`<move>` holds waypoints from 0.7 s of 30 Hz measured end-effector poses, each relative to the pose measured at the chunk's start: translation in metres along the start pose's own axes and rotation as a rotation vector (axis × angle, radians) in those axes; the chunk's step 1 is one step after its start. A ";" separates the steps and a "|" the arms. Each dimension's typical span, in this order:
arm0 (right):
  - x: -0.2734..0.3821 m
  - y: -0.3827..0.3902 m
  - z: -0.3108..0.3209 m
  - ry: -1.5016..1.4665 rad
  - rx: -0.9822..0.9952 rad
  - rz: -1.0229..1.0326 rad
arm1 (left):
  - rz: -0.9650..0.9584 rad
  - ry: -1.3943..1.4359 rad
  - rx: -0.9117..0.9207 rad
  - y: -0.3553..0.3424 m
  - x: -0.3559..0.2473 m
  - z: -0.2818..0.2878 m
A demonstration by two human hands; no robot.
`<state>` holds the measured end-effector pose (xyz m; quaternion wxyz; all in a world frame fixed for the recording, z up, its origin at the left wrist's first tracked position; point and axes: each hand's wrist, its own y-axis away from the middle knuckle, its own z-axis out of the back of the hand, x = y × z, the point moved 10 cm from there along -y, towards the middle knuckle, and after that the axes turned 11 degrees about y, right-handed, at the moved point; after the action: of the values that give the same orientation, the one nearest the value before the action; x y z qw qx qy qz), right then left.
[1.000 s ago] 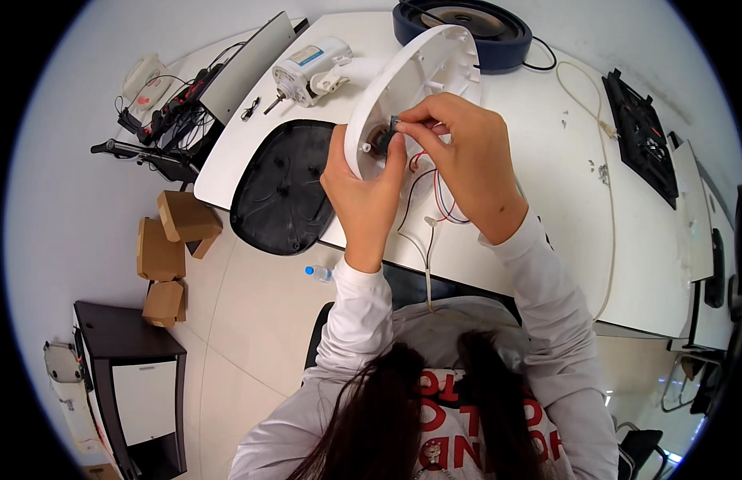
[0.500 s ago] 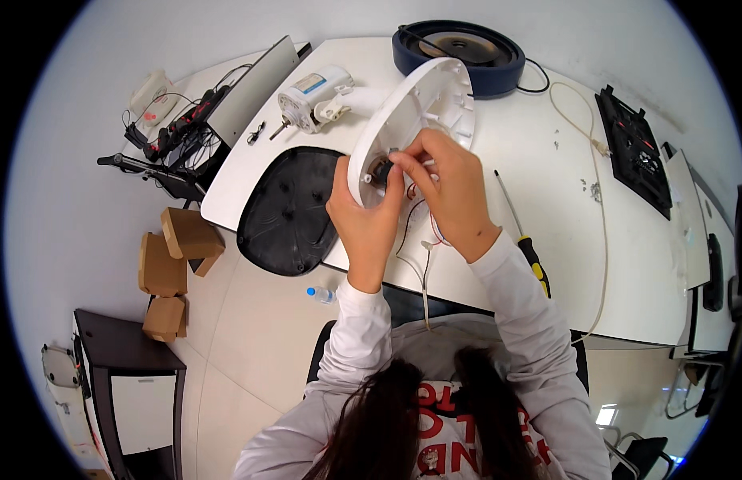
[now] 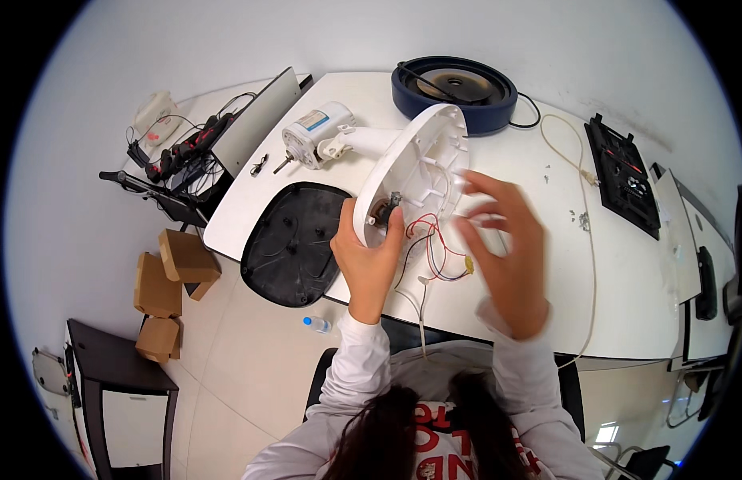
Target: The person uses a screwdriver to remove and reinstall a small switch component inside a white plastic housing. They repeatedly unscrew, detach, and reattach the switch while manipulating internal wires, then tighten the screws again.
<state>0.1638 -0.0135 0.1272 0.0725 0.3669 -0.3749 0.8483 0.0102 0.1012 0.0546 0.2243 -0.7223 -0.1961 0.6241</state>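
Note:
My left hand (image 3: 367,268) grips the rim of a white plastic housing (image 3: 419,136), held on edge, its thumb on a small dark component (image 3: 387,204) inside. Red, blue and black wires (image 3: 433,250) hang below it, beside a small yellow piece (image 3: 469,264). My right hand (image 3: 511,260) is right of the housing, blurred, fingers apart with nothing visible in them. Left of the housing lies a black moulded plastic plate (image 3: 283,248); behind that is a white motor (image 3: 315,128) with a protruding shaft.
The white table (image 3: 627,320) holds a round dark-blue device (image 3: 423,108) at the back, a beige cable (image 3: 587,304), small screws (image 3: 583,220) and a black tool case (image 3: 623,176) at right. Cardboard boxes (image 3: 155,288) and a water bottle (image 3: 316,324) are on the floor at left.
My right hand has let go of the component, moved rightward away from the housing and spread its fingers. My left hand still holds the housing; the whole scene sits lower in the picture.

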 end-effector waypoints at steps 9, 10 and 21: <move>-0.114 0.122 0.062 0.819 0.198 -0.305 | -0.011 -0.009 -0.023 0.001 -0.001 -0.001; -0.115 0.129 0.052 0.770 0.226 -0.332 | -0.002 -0.031 -0.016 0.001 0.000 -0.001; -0.057 0.111 0.081 0.451 -0.188 -0.162 | -0.006 -0.046 -0.004 0.002 0.002 0.004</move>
<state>0.2063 -0.1387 0.0605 0.2560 0.1887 -0.3960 0.8614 0.0064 0.1013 0.0510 0.2202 -0.7077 -0.2048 0.6393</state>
